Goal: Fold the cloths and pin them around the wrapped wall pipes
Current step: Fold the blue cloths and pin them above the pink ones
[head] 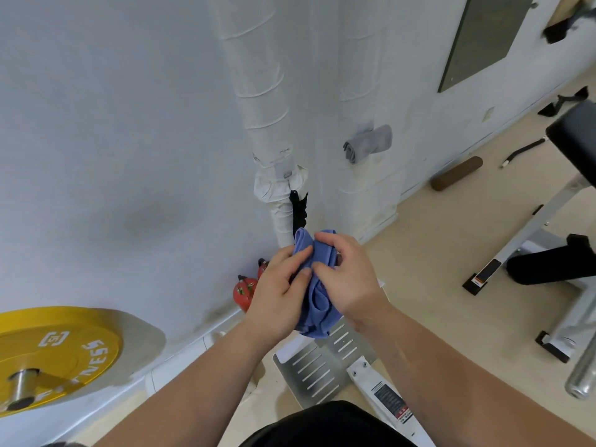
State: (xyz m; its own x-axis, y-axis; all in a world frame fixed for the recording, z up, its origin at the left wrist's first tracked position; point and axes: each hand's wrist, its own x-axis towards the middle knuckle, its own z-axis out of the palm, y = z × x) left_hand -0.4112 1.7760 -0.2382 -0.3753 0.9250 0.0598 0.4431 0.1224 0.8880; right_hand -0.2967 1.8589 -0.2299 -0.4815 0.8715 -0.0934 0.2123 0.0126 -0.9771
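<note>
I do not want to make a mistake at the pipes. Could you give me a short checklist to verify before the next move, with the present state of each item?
1. Both hands hold the blue cloth: ok, the left hand and the right hand grip it.
2. Blue cloth folded flat: not ok, it is bunched.
3. Pin ready in a hand: cannot tell, none shows.
4. Left wrapped pipe free lower down: not ok, a black strap hangs beside it.
5. Gray cloth in place on the right wrapped pipe: ok, though its pin does not show.
</note>
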